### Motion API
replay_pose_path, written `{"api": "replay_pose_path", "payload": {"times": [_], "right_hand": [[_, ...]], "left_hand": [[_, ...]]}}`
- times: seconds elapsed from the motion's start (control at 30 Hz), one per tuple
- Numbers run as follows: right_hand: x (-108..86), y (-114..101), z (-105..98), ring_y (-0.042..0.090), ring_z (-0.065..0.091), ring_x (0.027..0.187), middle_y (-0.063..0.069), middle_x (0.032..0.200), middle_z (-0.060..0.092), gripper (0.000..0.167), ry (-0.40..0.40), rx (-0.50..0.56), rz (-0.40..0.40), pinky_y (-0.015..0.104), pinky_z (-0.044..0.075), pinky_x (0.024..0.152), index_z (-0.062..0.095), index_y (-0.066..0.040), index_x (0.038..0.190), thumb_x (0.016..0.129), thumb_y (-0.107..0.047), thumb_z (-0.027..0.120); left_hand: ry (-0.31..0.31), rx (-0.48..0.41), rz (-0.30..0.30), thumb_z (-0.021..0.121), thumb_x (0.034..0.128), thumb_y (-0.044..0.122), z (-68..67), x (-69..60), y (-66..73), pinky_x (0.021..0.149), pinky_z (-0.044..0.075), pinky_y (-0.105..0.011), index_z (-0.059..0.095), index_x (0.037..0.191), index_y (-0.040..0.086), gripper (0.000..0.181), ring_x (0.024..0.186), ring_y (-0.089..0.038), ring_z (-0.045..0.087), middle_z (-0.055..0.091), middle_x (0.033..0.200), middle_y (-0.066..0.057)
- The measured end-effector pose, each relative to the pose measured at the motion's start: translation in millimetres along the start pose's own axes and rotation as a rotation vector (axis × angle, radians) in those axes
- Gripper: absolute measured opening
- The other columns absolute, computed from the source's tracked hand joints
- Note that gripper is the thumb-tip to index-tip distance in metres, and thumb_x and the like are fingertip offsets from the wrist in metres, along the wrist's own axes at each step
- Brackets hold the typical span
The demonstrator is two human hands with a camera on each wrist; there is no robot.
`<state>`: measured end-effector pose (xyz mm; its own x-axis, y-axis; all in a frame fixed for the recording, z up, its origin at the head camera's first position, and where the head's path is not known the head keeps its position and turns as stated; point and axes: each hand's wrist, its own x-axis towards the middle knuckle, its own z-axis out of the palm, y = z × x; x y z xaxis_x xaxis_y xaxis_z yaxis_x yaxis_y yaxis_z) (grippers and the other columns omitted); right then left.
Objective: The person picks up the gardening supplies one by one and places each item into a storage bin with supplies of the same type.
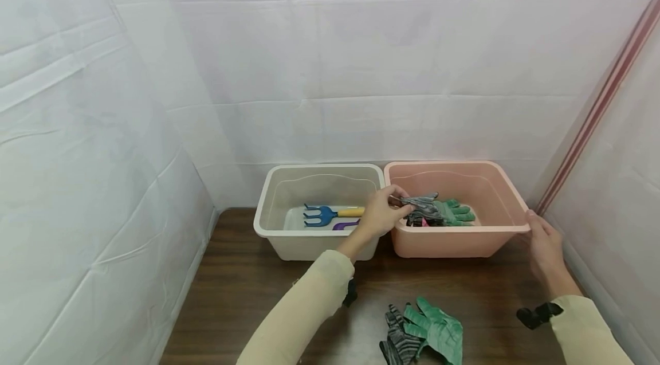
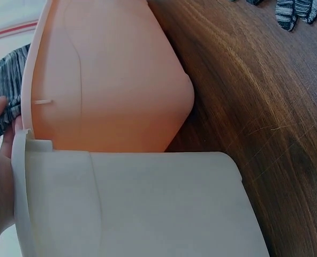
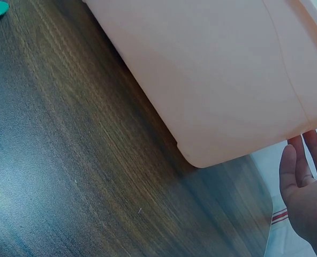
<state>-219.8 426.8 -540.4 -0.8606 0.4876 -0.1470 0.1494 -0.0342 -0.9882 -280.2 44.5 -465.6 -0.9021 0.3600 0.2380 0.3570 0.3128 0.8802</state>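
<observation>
In the head view my left hand (image 1: 382, 213) reaches over the edge where the two bins meet and pinches a grey striped glove (image 1: 424, 205) at the left of the pink bin (image 1: 454, 243). The same glove (image 2: 9, 80) shows between thumb and fingers in the left wrist view. Beside it in the bin lie a green glove (image 1: 456, 213) and something dark and pink, partly hidden. My right hand (image 1: 546, 247) is at the pink bin's right rim, its fingers against the outside; the right wrist view shows these fingers (image 3: 303, 160) extended at the bin's edge.
Left of the pink bin stands a white bin (image 1: 304, 246) holding a blue hand fork (image 1: 322, 215) with a yellow handle and a purple item (image 1: 344, 226). Another green glove (image 1: 440, 333) and a striped glove (image 1: 399, 339) lie on the wooden table (image 1: 237, 290) in front. White sheeting surrounds the table.
</observation>
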Motion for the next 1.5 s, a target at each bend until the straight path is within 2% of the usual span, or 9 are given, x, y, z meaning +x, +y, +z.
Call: {"api": "replay_pose_path", "payload": {"times": [0.17,0.63,0.87,1.27,1.5], "right_hand": [[-1.1,-0.1,-1.0,0.035,0.029,0.157,0.020,0.172,0.024,0.085,0.003,-0.014,0.002,0.055,0.025,0.126,0.025,-0.012,0.169,0.106,-0.063,0.049],[2.1,3.3,-0.9,0.036,0.029,0.157,0.021,0.172,0.024,0.085,0.003,0.001,-0.005,0.056,0.023,0.126,0.024,-0.010,0.169,0.106,-0.062,0.050],[0.0,3.1,-1.5,0.038,0.028,0.157,0.021,0.171,0.024,0.085,-0.004,-0.034,-0.014,0.059,0.023,0.126,0.025,-0.010,0.169,0.106,-0.063,0.048],[-0.3,4.0,-5.5,0.036,0.028,0.157,0.021,0.171,0.023,0.084,-0.033,-0.001,-0.018,0.059,0.022,0.125,0.025,-0.010,0.169,0.107,-0.062,0.049],[-1.8,4.2,-4.6,0.035,0.029,0.157,0.020,0.171,0.025,0.083,-0.019,0.008,-0.010,0.058,0.022,0.125,0.026,-0.011,0.168,0.106,-0.062,0.050]], "left_hand": [[-0.007,-0.003,-0.003,0.080,0.0974,0.021,0.8,0.1,0.9,0.077,0.057,-0.024,0.069,0.105,0.017,0.014,0.094,-0.014,0.069,0.070,0.105,0.001],[-0.014,-0.002,0.000,0.080,0.0977,0.023,0.3,-1.8,1.1,0.078,0.057,-0.025,0.069,0.107,0.018,0.015,0.096,-0.016,0.069,0.072,0.107,-0.003],[-0.007,0.015,-0.015,0.081,0.0970,0.024,1.2,-2.5,3.1,0.079,0.057,-0.025,0.070,0.106,0.019,0.016,0.094,-0.012,0.068,0.072,0.104,0.003],[-0.013,0.002,-0.005,0.082,0.0967,0.024,3.0,-1.4,1.5,0.079,0.057,-0.025,0.071,0.107,0.020,0.016,0.092,-0.009,0.068,0.072,0.103,0.004],[-0.017,-0.011,0.006,0.082,0.0967,0.027,2.2,-2.3,1.7,0.080,0.057,-0.024,0.071,0.108,0.019,0.018,0.092,-0.009,0.068,0.073,0.107,-0.002]]}}
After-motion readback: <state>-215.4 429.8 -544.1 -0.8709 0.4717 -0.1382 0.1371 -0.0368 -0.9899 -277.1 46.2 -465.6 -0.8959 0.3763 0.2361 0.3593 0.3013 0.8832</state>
